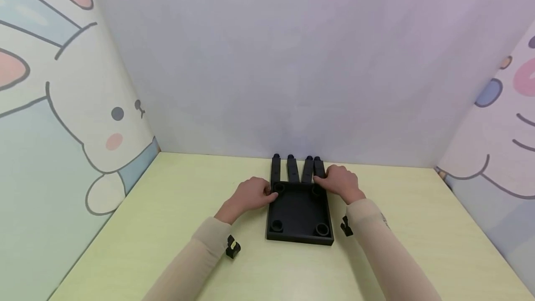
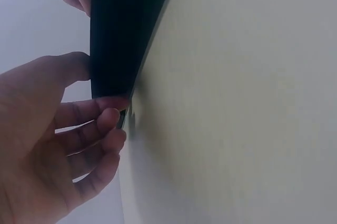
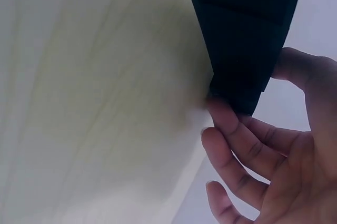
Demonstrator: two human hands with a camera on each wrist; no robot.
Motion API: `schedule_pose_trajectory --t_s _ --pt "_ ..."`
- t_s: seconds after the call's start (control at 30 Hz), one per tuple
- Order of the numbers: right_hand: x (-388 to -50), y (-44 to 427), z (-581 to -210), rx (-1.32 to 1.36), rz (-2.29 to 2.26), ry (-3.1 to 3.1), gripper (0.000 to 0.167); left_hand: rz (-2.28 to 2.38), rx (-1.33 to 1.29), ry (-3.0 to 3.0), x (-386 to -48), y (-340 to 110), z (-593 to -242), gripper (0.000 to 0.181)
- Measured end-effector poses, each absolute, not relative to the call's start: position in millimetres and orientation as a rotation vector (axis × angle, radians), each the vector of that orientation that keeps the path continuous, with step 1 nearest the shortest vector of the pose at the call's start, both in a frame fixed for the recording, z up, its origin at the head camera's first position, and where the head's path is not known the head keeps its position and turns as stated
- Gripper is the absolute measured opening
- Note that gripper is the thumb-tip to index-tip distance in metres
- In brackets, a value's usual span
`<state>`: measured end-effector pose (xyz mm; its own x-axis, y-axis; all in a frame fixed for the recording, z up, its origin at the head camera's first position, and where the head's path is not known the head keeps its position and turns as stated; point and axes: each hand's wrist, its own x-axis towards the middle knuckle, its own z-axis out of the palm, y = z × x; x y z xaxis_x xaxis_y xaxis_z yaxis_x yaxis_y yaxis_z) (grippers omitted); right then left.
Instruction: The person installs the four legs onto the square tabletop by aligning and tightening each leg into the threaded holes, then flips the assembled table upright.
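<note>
A black square tabletop [image 1: 298, 212] lies underside up on the table, with a raised rim and a round socket at each corner. My left hand [image 1: 252, 194] pinches its left edge near the far corner. In the left wrist view, the thumb is on the upper edge and the index finger [image 2: 113, 103] on the lower one. At the far right corner, my right hand [image 1: 340, 182] pinches the other side, its thumb on top and fingers [image 3: 224, 116] below. Several black legs [image 1: 293, 168] lie side by side just beyond the far rim, the rightmost partly hidden by my right hand.
The pale yellow wooden table [image 1: 167, 226] ends at a plain whitish back wall [image 1: 292, 59]. Cartoon-printed panels, one on the left [image 1: 92, 106] and one on the right [image 1: 501, 129], border its sides. Small black clips [image 1: 232, 247] hang by both wrists.
</note>
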<state>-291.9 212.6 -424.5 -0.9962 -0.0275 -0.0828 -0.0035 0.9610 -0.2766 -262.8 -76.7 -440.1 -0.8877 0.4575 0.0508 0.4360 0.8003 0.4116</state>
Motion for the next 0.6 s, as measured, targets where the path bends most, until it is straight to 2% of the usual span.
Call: schedule_pose_trajectory --t_s 0.27,0.6 --pt "-290.2 215.7 -419.6 -0.023 -0.348 3.062 0.050 0.640 0.705 2.925 -257.5 -74.2 -437.6 0.049" --pt "-281.3 230.7 -402.0 -0.076 -0.499 3.188 0.037 0.619 0.728 2.928 -255.1 -75.9 -438.7 0.047"
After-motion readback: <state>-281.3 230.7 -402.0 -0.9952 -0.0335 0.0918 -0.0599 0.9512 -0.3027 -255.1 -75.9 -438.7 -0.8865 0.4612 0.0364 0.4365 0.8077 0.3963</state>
